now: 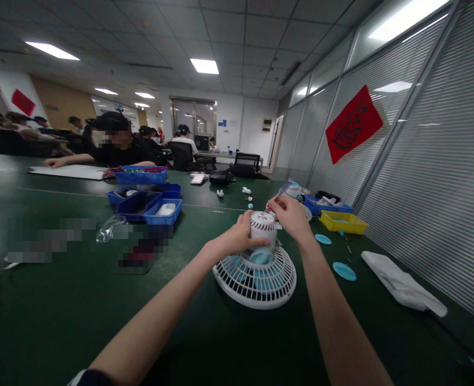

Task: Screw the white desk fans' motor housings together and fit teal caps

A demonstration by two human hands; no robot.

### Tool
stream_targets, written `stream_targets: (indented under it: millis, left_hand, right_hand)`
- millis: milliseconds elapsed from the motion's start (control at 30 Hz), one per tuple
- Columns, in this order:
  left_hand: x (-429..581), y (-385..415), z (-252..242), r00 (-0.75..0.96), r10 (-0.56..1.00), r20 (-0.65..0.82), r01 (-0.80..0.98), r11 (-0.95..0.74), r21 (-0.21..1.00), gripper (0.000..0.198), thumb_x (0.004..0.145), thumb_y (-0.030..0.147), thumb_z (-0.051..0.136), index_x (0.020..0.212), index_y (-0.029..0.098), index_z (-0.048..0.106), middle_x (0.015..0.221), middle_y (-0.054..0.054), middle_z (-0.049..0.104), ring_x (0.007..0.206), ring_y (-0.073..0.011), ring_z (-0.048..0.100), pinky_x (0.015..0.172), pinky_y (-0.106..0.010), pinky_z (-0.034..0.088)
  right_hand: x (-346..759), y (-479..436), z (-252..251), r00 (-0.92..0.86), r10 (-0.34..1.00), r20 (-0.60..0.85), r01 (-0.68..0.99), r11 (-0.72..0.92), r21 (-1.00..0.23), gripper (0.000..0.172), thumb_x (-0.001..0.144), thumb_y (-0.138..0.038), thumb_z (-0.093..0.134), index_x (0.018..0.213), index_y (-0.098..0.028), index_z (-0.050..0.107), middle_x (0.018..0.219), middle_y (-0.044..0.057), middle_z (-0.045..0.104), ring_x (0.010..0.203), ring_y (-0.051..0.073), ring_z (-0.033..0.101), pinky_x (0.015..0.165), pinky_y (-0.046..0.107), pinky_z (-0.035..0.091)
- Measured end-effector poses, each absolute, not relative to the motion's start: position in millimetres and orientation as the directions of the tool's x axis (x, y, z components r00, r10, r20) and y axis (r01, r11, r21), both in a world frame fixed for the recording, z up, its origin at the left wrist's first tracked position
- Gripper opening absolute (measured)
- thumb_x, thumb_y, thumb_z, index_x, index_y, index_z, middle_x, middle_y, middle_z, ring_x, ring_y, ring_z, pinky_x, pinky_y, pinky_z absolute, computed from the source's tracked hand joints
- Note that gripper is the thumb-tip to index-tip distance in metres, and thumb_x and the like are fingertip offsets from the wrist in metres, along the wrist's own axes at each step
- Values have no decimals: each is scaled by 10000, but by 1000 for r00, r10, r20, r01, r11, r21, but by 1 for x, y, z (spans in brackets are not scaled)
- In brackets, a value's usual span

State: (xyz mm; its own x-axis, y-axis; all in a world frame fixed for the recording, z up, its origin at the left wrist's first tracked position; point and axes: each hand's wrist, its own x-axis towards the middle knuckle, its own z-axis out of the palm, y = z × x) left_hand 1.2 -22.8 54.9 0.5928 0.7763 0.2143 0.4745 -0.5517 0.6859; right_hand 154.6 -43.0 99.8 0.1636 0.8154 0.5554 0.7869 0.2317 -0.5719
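Fingers of the left hand are wrapping around the housing from its 9 o'clock side, thumb lying across the near face, gripping it firmly. Fingers of the right hand are pinching narrowly together at the top of the housing, toward its 1 o'clock edge; whether they are pinching something small is too fine to tell. Both forearms are reaching in from 6 o'clock.

The housing is sticking up from the back of a white fan, which is lying grille-down on the green tabletop, just right of centre, with teal blades showing through the bars.

At 3 o'clock from the fan, two teal discs are lying flat, apart from each other. Beyond them, at 2 o'clock, a yellow tray is sitting beside a blue bin. Farther out at 3 o'clock a white cloth is lying folded near the glass wall, where a red paper is hanging.

At 10 o'clock, well apart from the fan, several blue trays are standing clustered, with a clear bag lying just left of them. Behind the trays another person is sitting at the tabletop, one arm stretching over a white sheet.
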Motion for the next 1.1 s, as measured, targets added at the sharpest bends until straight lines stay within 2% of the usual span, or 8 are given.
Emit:
stream_targets:
  millis: [433, 833, 967, 1100]
  left_hand:
    - [0, -24, 56, 592, 777, 214, 464, -546, 697, 910, 656, 493, 628, 1353, 141, 160, 1384, -196, 262, 1240, -348, 356, 1017, -483, 327]
    - [1, -24, 53, 587, 776, 231, 460, -555, 693, 906, 653, 500, 622, 1353, 142, 172, 1399, -192, 252, 1260, -342, 335, 1041, -458, 305]
    - [1, -23, 54, 594, 773, 223, 469, -559, 684, 894, 658, 503, 619, 1353, 164, 171, 1406, -181, 245, 1260, -341, 337, 1032, -467, 313]
    - [1, -23, 54, 598, 768, 229, 460, -563, 687, 892, 663, 505, 621, 1352, 153, 176, 1400, -185, 247, 1257, -336, 339, 1040, -456, 309]
  right_hand:
    - [150, -46, 101, 95, 795, 599, 840, 259, -477, 182, 807, -283, 516, 710, -172, 623, 717, 47, 664, 595, 160, 588, 577, 267, 402]
    - [148, -38, 94, 251, 776, 579, 675, 288, -679, 110, 772, -281, 545, 701, -197, 537, 721, 40, 681, 592, 161, 609, 546, 258, 439]
    - [151, -37, 93, 230, 772, 593, 655, 328, -681, 93, 794, -237, 500, 734, -185, 547, 745, 38, 693, 474, 124, 568, 514, 242, 433]
    - [162, -36, 92, 203, 817, 540, 620, 320, -716, 89, 795, -224, 496, 739, -170, 541, 736, 39, 692, 368, 89, 486, 445, 225, 405]
